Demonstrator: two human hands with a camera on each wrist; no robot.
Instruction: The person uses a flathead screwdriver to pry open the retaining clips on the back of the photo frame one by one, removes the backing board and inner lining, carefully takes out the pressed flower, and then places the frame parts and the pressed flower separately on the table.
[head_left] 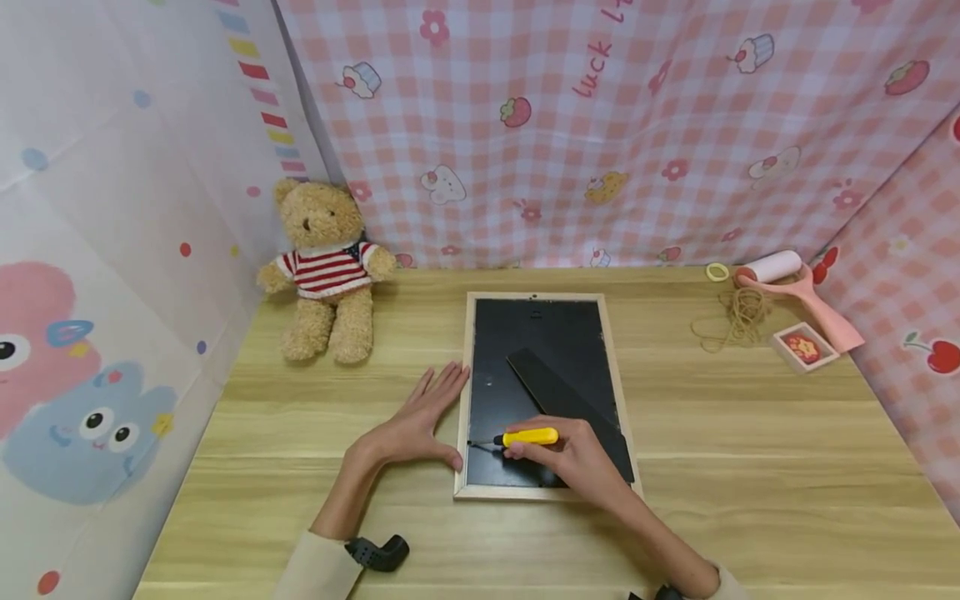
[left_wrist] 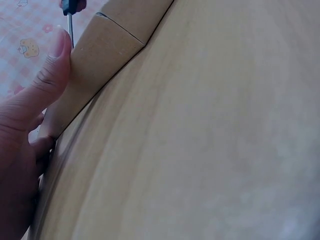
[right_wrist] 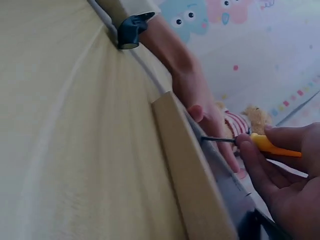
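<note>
A wooden picture frame (head_left: 462, 392) lies face down on the table, its black backing board (head_left: 547, 350) up with a black stand flap (head_left: 562, 392) across it. My right hand (head_left: 573, 458) grips a yellow-handled screwdriver (head_left: 528, 437) whose tip points at the frame's left inner edge. In the right wrist view the screwdriver (right_wrist: 275, 145) reaches the frame's rail (right_wrist: 190, 170). My left hand (head_left: 420, 421) lies flat on the table with straight fingers, its thumb pressed against the frame's left rail (left_wrist: 95, 60).
A teddy bear (head_left: 327, 271) in a striped sweater sits at the back left. At the back right lie a pink lint roller (head_left: 795, 287), a loop of twine (head_left: 738, 317), a small yellow ring (head_left: 717, 272) and a small red box (head_left: 804, 347). Cloth walls surround the table (head_left: 750, 467).
</note>
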